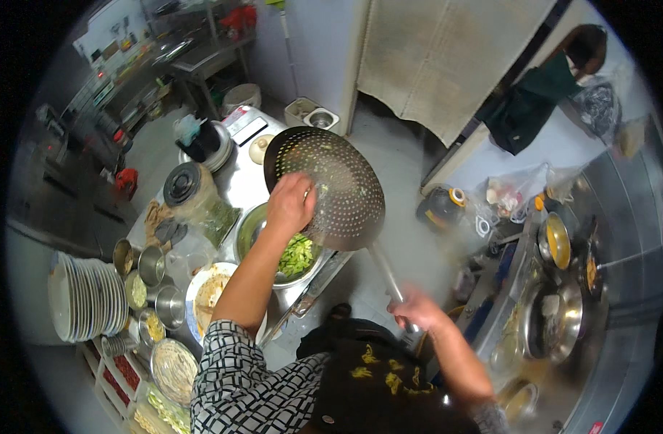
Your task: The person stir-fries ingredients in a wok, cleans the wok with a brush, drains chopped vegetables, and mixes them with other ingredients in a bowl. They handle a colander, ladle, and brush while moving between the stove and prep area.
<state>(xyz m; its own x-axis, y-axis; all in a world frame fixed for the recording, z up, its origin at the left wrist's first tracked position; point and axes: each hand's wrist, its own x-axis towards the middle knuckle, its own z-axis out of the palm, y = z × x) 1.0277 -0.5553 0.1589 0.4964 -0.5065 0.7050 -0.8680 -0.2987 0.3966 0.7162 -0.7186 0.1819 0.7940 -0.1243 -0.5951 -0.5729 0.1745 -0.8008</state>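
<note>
A large perforated metal strainer ladle (337, 190) is tilted over the right part of a steel bowl (250, 230). Chopped green vegetables (297, 255) lie in that bowl. My right hand (415, 309) is closed around the ladle's long metal handle (385, 271). At the ladle's left inner side is my left hand (292, 203), its fingers bent; whether it grips the rim or holds bits of food cannot be told. Small bits of food cling to the ladle's perforated surface. Below my left forearm, a white bowl (214, 282) with brownish residue is partly covered.
A lidded plastic jar (185, 184), stacked plates (87, 298), small steel bowls (152, 266) and a white onion-like bulb (259, 147) are on the left. To the right, a cooking counter holds a wok (551, 320) and a bowl of yellow liquid (555, 240). A cloth curtain (445, 59) hangs ahead.
</note>
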